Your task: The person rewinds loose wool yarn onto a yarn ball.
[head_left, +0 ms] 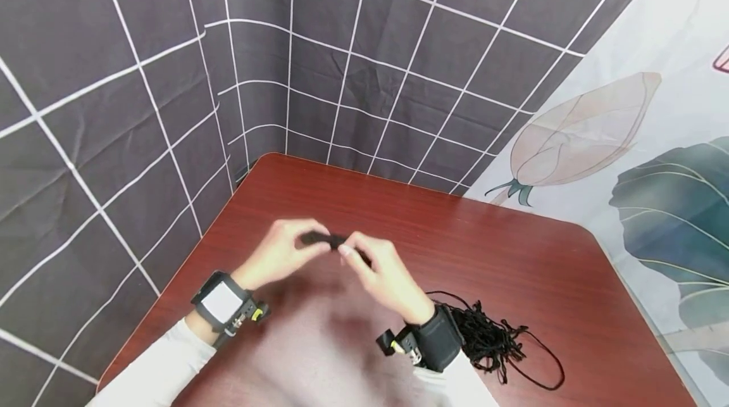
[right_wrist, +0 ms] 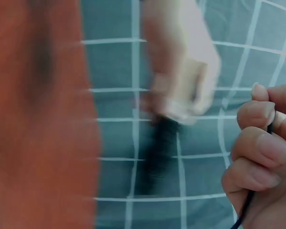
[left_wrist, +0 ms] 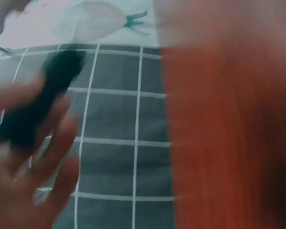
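Note:
My left hand [head_left: 283, 249] grips a long black bundle [head_left: 335, 241] above the middle of the table. The bundle [right_wrist: 157, 155] looks like wound cord in the right wrist view, though it is blurred. In the left wrist view the bundle [left_wrist: 62, 71] lies between the thumb and fingers. Close by on the right, my right hand [head_left: 393, 274] pinches a thin black cord [right_wrist: 248, 205], with its fingers curled. Part of the bundle is hidden behind the fingers. Whether the cord joins the bundle cannot be seen.
A tangled pile of black cord [head_left: 484, 334] lies on the red-brown table [head_left: 547, 280], beside my right wrist, with a loop reaching right. Grey gridded cloth [head_left: 353, 78] stands behind and left of the table; a white patterned cloth [head_left: 569, 204] hangs at right.

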{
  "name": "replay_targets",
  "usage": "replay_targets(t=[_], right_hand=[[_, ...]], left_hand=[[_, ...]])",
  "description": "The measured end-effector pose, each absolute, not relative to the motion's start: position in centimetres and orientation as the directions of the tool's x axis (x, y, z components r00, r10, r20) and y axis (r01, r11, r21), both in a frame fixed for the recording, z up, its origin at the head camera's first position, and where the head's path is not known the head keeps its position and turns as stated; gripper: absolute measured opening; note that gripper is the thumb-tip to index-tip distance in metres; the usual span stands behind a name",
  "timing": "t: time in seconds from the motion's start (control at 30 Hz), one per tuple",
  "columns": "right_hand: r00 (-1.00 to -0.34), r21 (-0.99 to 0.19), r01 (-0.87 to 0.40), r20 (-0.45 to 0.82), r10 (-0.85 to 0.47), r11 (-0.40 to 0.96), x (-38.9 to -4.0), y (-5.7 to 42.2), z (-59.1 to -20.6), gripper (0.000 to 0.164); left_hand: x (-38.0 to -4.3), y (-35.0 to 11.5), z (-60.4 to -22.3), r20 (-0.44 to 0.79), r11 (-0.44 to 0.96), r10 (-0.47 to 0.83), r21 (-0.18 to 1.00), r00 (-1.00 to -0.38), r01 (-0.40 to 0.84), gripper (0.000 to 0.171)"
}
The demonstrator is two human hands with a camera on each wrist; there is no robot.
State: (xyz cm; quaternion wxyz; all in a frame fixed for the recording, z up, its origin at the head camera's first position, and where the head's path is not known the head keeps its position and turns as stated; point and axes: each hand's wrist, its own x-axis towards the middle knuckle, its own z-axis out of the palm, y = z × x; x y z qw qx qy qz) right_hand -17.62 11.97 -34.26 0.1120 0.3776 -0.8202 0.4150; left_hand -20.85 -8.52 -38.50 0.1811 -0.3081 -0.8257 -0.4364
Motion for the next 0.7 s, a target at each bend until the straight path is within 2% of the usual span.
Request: replay_targets(t=[0.07, 0.13, 0.2, 0.27, 0.37, 0.47, 0.57, 0.63, 0.7], right_hand=[[-0.705, -0.605, -0.701, 0.504, -0.499, 0.379, -18.6, 12.4, -33.6, 0.020], [-0.736, -0.635, -0.669, 0.491, -0.466, 0.386, -19.1, 12.6, -33.2, 0.019], [-0.757, -0.680, -0.638, 0.467, -0.457, 0.362, -19.1, 12.5, -33.3, 0.017], [-0.762, -0.701, -0.624, 0.447, -0.469, 0.345, -18.4, 12.1, -33.9, 0.017], [-0.740, -0.697, -0.636, 0.429, -0.518, 0.332, -16.9, 11.0, -35.2, 0.019], [-0.684, -0.606, -0.706, 0.449, -0.575, 0.366, -15.7, 10.2, -36.0, 0.021], [-0.615, -0.505, -0.780, 0.508, -0.603, 0.370, -15.8, 10.1, -35.2, 0.019], [-0.597, -0.477, -0.798, 0.545, -0.588, 0.368, -16.4, 10.5, -34.0, 0.017], [-0.621, -0.497, -0.782, 0.560, -0.549, 0.376, -17.4, 11.1, -32.7, 0.015]], left_hand=[[-20.0, -8.2, -38.5, 0.512, 0.321, 0.514, 0.629, -0.688, 0.708, 0.013], [-19.1, -7.8, -38.0, 0.485, 0.186, 0.590, 0.696, -0.645, 0.693, 0.015], [-18.5, -7.5, -37.2, 0.510, 0.042, 0.568, 0.766, -0.646, 0.642, 0.018], [-18.4, -7.2, -36.5, 0.567, -0.042, 0.454, 0.784, -0.687, 0.619, 0.020], [-19.1, -7.2, -36.2, 0.624, 0.042, 0.236, 0.759, -0.745, 0.650, 0.022], [-20.0, -7.5, -36.9, 0.636, 0.287, 0.130, 0.710, -0.761, 0.643, 0.020], [-20.1, -7.4, -38.1, 0.627, 0.407, 0.216, 0.639, -0.748, 0.653, 0.016], [-19.7, -7.2, -38.8, 0.601, 0.373, 0.346, 0.617, -0.721, 0.693, 0.016], [-19.0, -6.9, -38.9, 0.556, 0.265, 0.476, 0.648, -0.681, 0.714, 0.016]])
